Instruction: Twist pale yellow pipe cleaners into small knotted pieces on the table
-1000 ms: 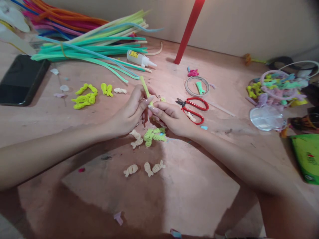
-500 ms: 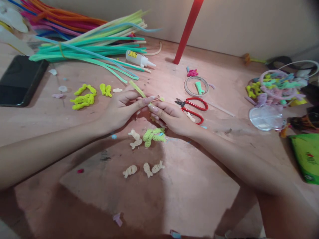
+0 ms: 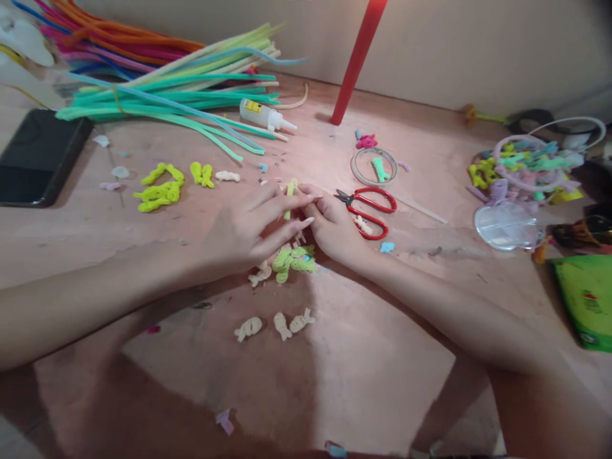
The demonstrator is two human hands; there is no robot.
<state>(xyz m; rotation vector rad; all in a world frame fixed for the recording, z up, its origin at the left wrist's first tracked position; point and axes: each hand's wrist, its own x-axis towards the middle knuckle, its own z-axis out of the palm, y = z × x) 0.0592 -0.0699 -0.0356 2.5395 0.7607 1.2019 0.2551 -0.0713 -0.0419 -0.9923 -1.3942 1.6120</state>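
A short pale yellow-green pipe cleaner (image 3: 291, 187) shows between my hands, crossed by fingers of my left hand (image 3: 248, 223). That hand is closed around the piece, its fingertips meeting those of my right hand. My right hand (image 3: 332, 220) is pinched at the same spot, and its fingertips partly hide what they grip. Just below lie light green twisted pieces (image 3: 289, 262) and a cream piece (image 3: 261, 274), partly covered by my left hand. Several cream coiled pieces (image 3: 249, 328) are nearer to me. Red-handled scissors (image 3: 377, 201) lie right of my right hand.
Pipe cleaner bundles (image 3: 182, 95) and a glue bottle (image 3: 261, 115) are at the back left, a phone (image 3: 43, 156) at far left. A red post (image 3: 358, 64) stands behind. Tape ring (image 3: 354, 169), clear dish (image 3: 507, 226) and green packet (image 3: 586, 299) lie right.
My left hand has turned palm down, its fingers now reaching across to my right fingertips. The pipe cleaner has swung from a slant up and left to nearly upright.
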